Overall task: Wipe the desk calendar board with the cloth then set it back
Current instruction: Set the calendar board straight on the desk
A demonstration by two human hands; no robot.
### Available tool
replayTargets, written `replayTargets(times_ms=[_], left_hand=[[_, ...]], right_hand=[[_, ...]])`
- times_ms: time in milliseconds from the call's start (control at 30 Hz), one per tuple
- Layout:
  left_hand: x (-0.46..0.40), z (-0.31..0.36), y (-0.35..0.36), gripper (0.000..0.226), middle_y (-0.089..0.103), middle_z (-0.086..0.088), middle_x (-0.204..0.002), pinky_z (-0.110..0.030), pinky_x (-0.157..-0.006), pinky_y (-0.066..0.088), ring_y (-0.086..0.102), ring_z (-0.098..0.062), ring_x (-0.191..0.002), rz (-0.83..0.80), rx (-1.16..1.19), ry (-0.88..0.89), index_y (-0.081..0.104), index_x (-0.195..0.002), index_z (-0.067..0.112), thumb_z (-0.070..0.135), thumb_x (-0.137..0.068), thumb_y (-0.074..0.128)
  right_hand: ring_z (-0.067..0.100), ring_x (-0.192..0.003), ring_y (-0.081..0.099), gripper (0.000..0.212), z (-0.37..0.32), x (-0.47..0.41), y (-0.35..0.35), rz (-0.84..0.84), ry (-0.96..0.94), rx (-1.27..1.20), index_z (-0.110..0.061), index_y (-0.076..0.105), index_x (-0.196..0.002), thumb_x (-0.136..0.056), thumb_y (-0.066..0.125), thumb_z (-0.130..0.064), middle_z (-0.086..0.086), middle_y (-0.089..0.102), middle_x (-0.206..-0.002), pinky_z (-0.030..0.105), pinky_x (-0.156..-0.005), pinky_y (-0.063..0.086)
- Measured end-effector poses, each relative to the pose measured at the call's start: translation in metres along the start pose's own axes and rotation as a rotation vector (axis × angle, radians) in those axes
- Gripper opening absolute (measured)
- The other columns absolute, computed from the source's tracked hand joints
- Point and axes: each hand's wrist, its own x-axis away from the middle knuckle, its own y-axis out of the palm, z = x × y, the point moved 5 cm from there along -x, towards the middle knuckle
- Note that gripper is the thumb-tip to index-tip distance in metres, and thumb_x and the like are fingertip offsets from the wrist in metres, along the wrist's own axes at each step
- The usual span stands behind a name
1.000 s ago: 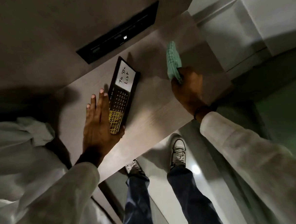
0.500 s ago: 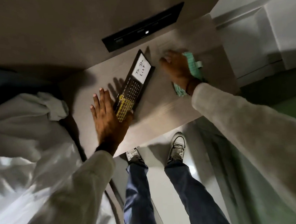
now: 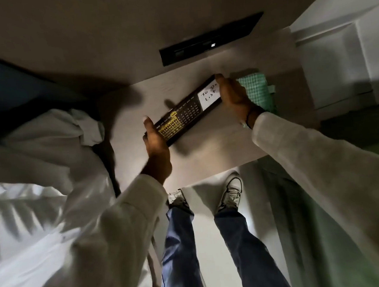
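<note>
The desk calendar board [image 3: 186, 112] is a long black slab with a yellow grid at its left end and a white "To Do List" note at its right end. It is tilted above the grey desk [image 3: 207, 151]. My left hand [image 3: 156, 145] grips its left end, thumb on the front. My right hand [image 3: 234, 97] grips its right end by the note. The green waffle cloth [image 3: 257, 91] lies on the desk just behind my right hand, with no hand on it.
A black slot panel [image 3: 210, 40] is set in the wall behind the desk. A white cabinet [image 3: 335, 66] stands to the right. White bedding [image 3: 39, 165] lies at the left. My legs and shoes [image 3: 229, 193] are below the desk's front edge.
My right hand laid the cloth on the desk and moved to the board's right end. My left hand closed on the left end, and the board turned and lifted.
</note>
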Motion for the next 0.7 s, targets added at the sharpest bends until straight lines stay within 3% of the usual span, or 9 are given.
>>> replayTargets(times_ms=[133, 267, 333, 433, 567, 633, 700], left_hand=[[-0.021, 0.044, -0.003, 0.078, 0.069, -0.007, -0.138, -0.025, -0.082, 0.051, 0.071, -0.018, -0.109, -0.050, -0.014, 0.045, 0.044, -0.155, 0.015, 0.071, -0.103, 0.029], [-0.033, 0.075, -0.005, 0.072, 0.073, -0.005, -0.127, -0.039, -0.103, 0.057, 0.074, -0.025, -0.115, -0.068, 0.020, 0.138, 0.052, -0.152, 0.017, 0.067, -0.105, 0.031], [-0.036, 0.080, -0.007, 0.067, 0.078, -0.002, -0.119, -0.038, -0.105, 0.057, 0.076, -0.022, -0.110, -0.053, -0.006, 0.175, 0.060, -0.144, 0.018, 0.065, -0.106, 0.031], [-0.040, 0.080, -0.008, 0.061, 0.081, 0.005, -0.099, -0.029, -0.093, 0.061, 0.079, -0.011, -0.090, -0.055, -0.046, 0.199, 0.069, -0.127, 0.021, 0.064, -0.107, 0.029], [-0.042, 0.082, -0.008, 0.064, 0.077, -0.003, -0.115, -0.013, -0.066, 0.059, 0.078, -0.005, -0.083, -0.037, -0.113, 0.251, 0.064, -0.141, 0.015, 0.058, -0.110, 0.028], [-0.044, 0.079, -0.009, 0.065, 0.077, -0.003, -0.119, -0.007, -0.055, 0.053, 0.077, -0.001, -0.077, -0.038, -0.115, 0.256, 0.062, -0.142, 0.013, 0.059, -0.109, 0.028], [-0.046, 0.075, -0.012, 0.062, 0.080, 0.004, -0.106, -0.006, -0.053, 0.052, 0.076, 0.001, -0.074, -0.014, -0.119, 0.268, 0.064, -0.136, 0.015, 0.059, -0.109, 0.030]], right_hand=[[0.031, -0.116, 0.062, 0.063, -0.002, 0.001, -0.001, 0.004, 0.047, -0.051, -0.008, 0.065, -0.122, -0.099, 0.033, -0.057, 0.014, 0.067, -0.125, 0.045, -0.108, 0.046], [0.029, -0.108, 0.067, 0.053, -0.010, 0.000, 0.007, 0.052, 0.008, -0.112, -0.006, 0.070, -0.114, -0.103, 0.036, -0.045, 0.014, 0.072, -0.116, 0.037, -0.093, 0.052], [0.029, -0.106, 0.068, 0.047, -0.013, -0.002, 0.010, 0.068, -0.002, -0.131, -0.006, 0.070, -0.113, -0.103, 0.038, -0.039, 0.014, 0.073, -0.114, 0.036, -0.088, 0.052], [0.025, -0.105, 0.065, 0.040, -0.016, -0.006, 0.011, 0.079, -0.015, -0.061, -0.007, 0.066, -0.119, -0.104, 0.037, -0.031, 0.014, 0.070, -0.119, 0.032, -0.084, 0.053], [0.017, -0.098, 0.062, 0.035, -0.012, -0.012, 0.015, 0.076, -0.014, -0.052, -0.006, 0.064, -0.123, -0.104, 0.038, -0.020, 0.011, 0.069, -0.121, 0.003, -0.055, 0.040], [0.016, -0.097, 0.061, 0.034, -0.012, -0.013, 0.015, 0.080, -0.016, -0.047, -0.007, 0.064, -0.123, -0.103, 0.039, -0.021, 0.010, 0.069, -0.121, 0.002, -0.054, 0.038], [0.020, -0.099, 0.064, 0.034, -0.012, -0.013, 0.017, 0.091, -0.019, -0.053, -0.006, 0.063, -0.121, -0.103, 0.039, -0.023, 0.011, 0.069, -0.121, 0.001, -0.057, 0.040]])
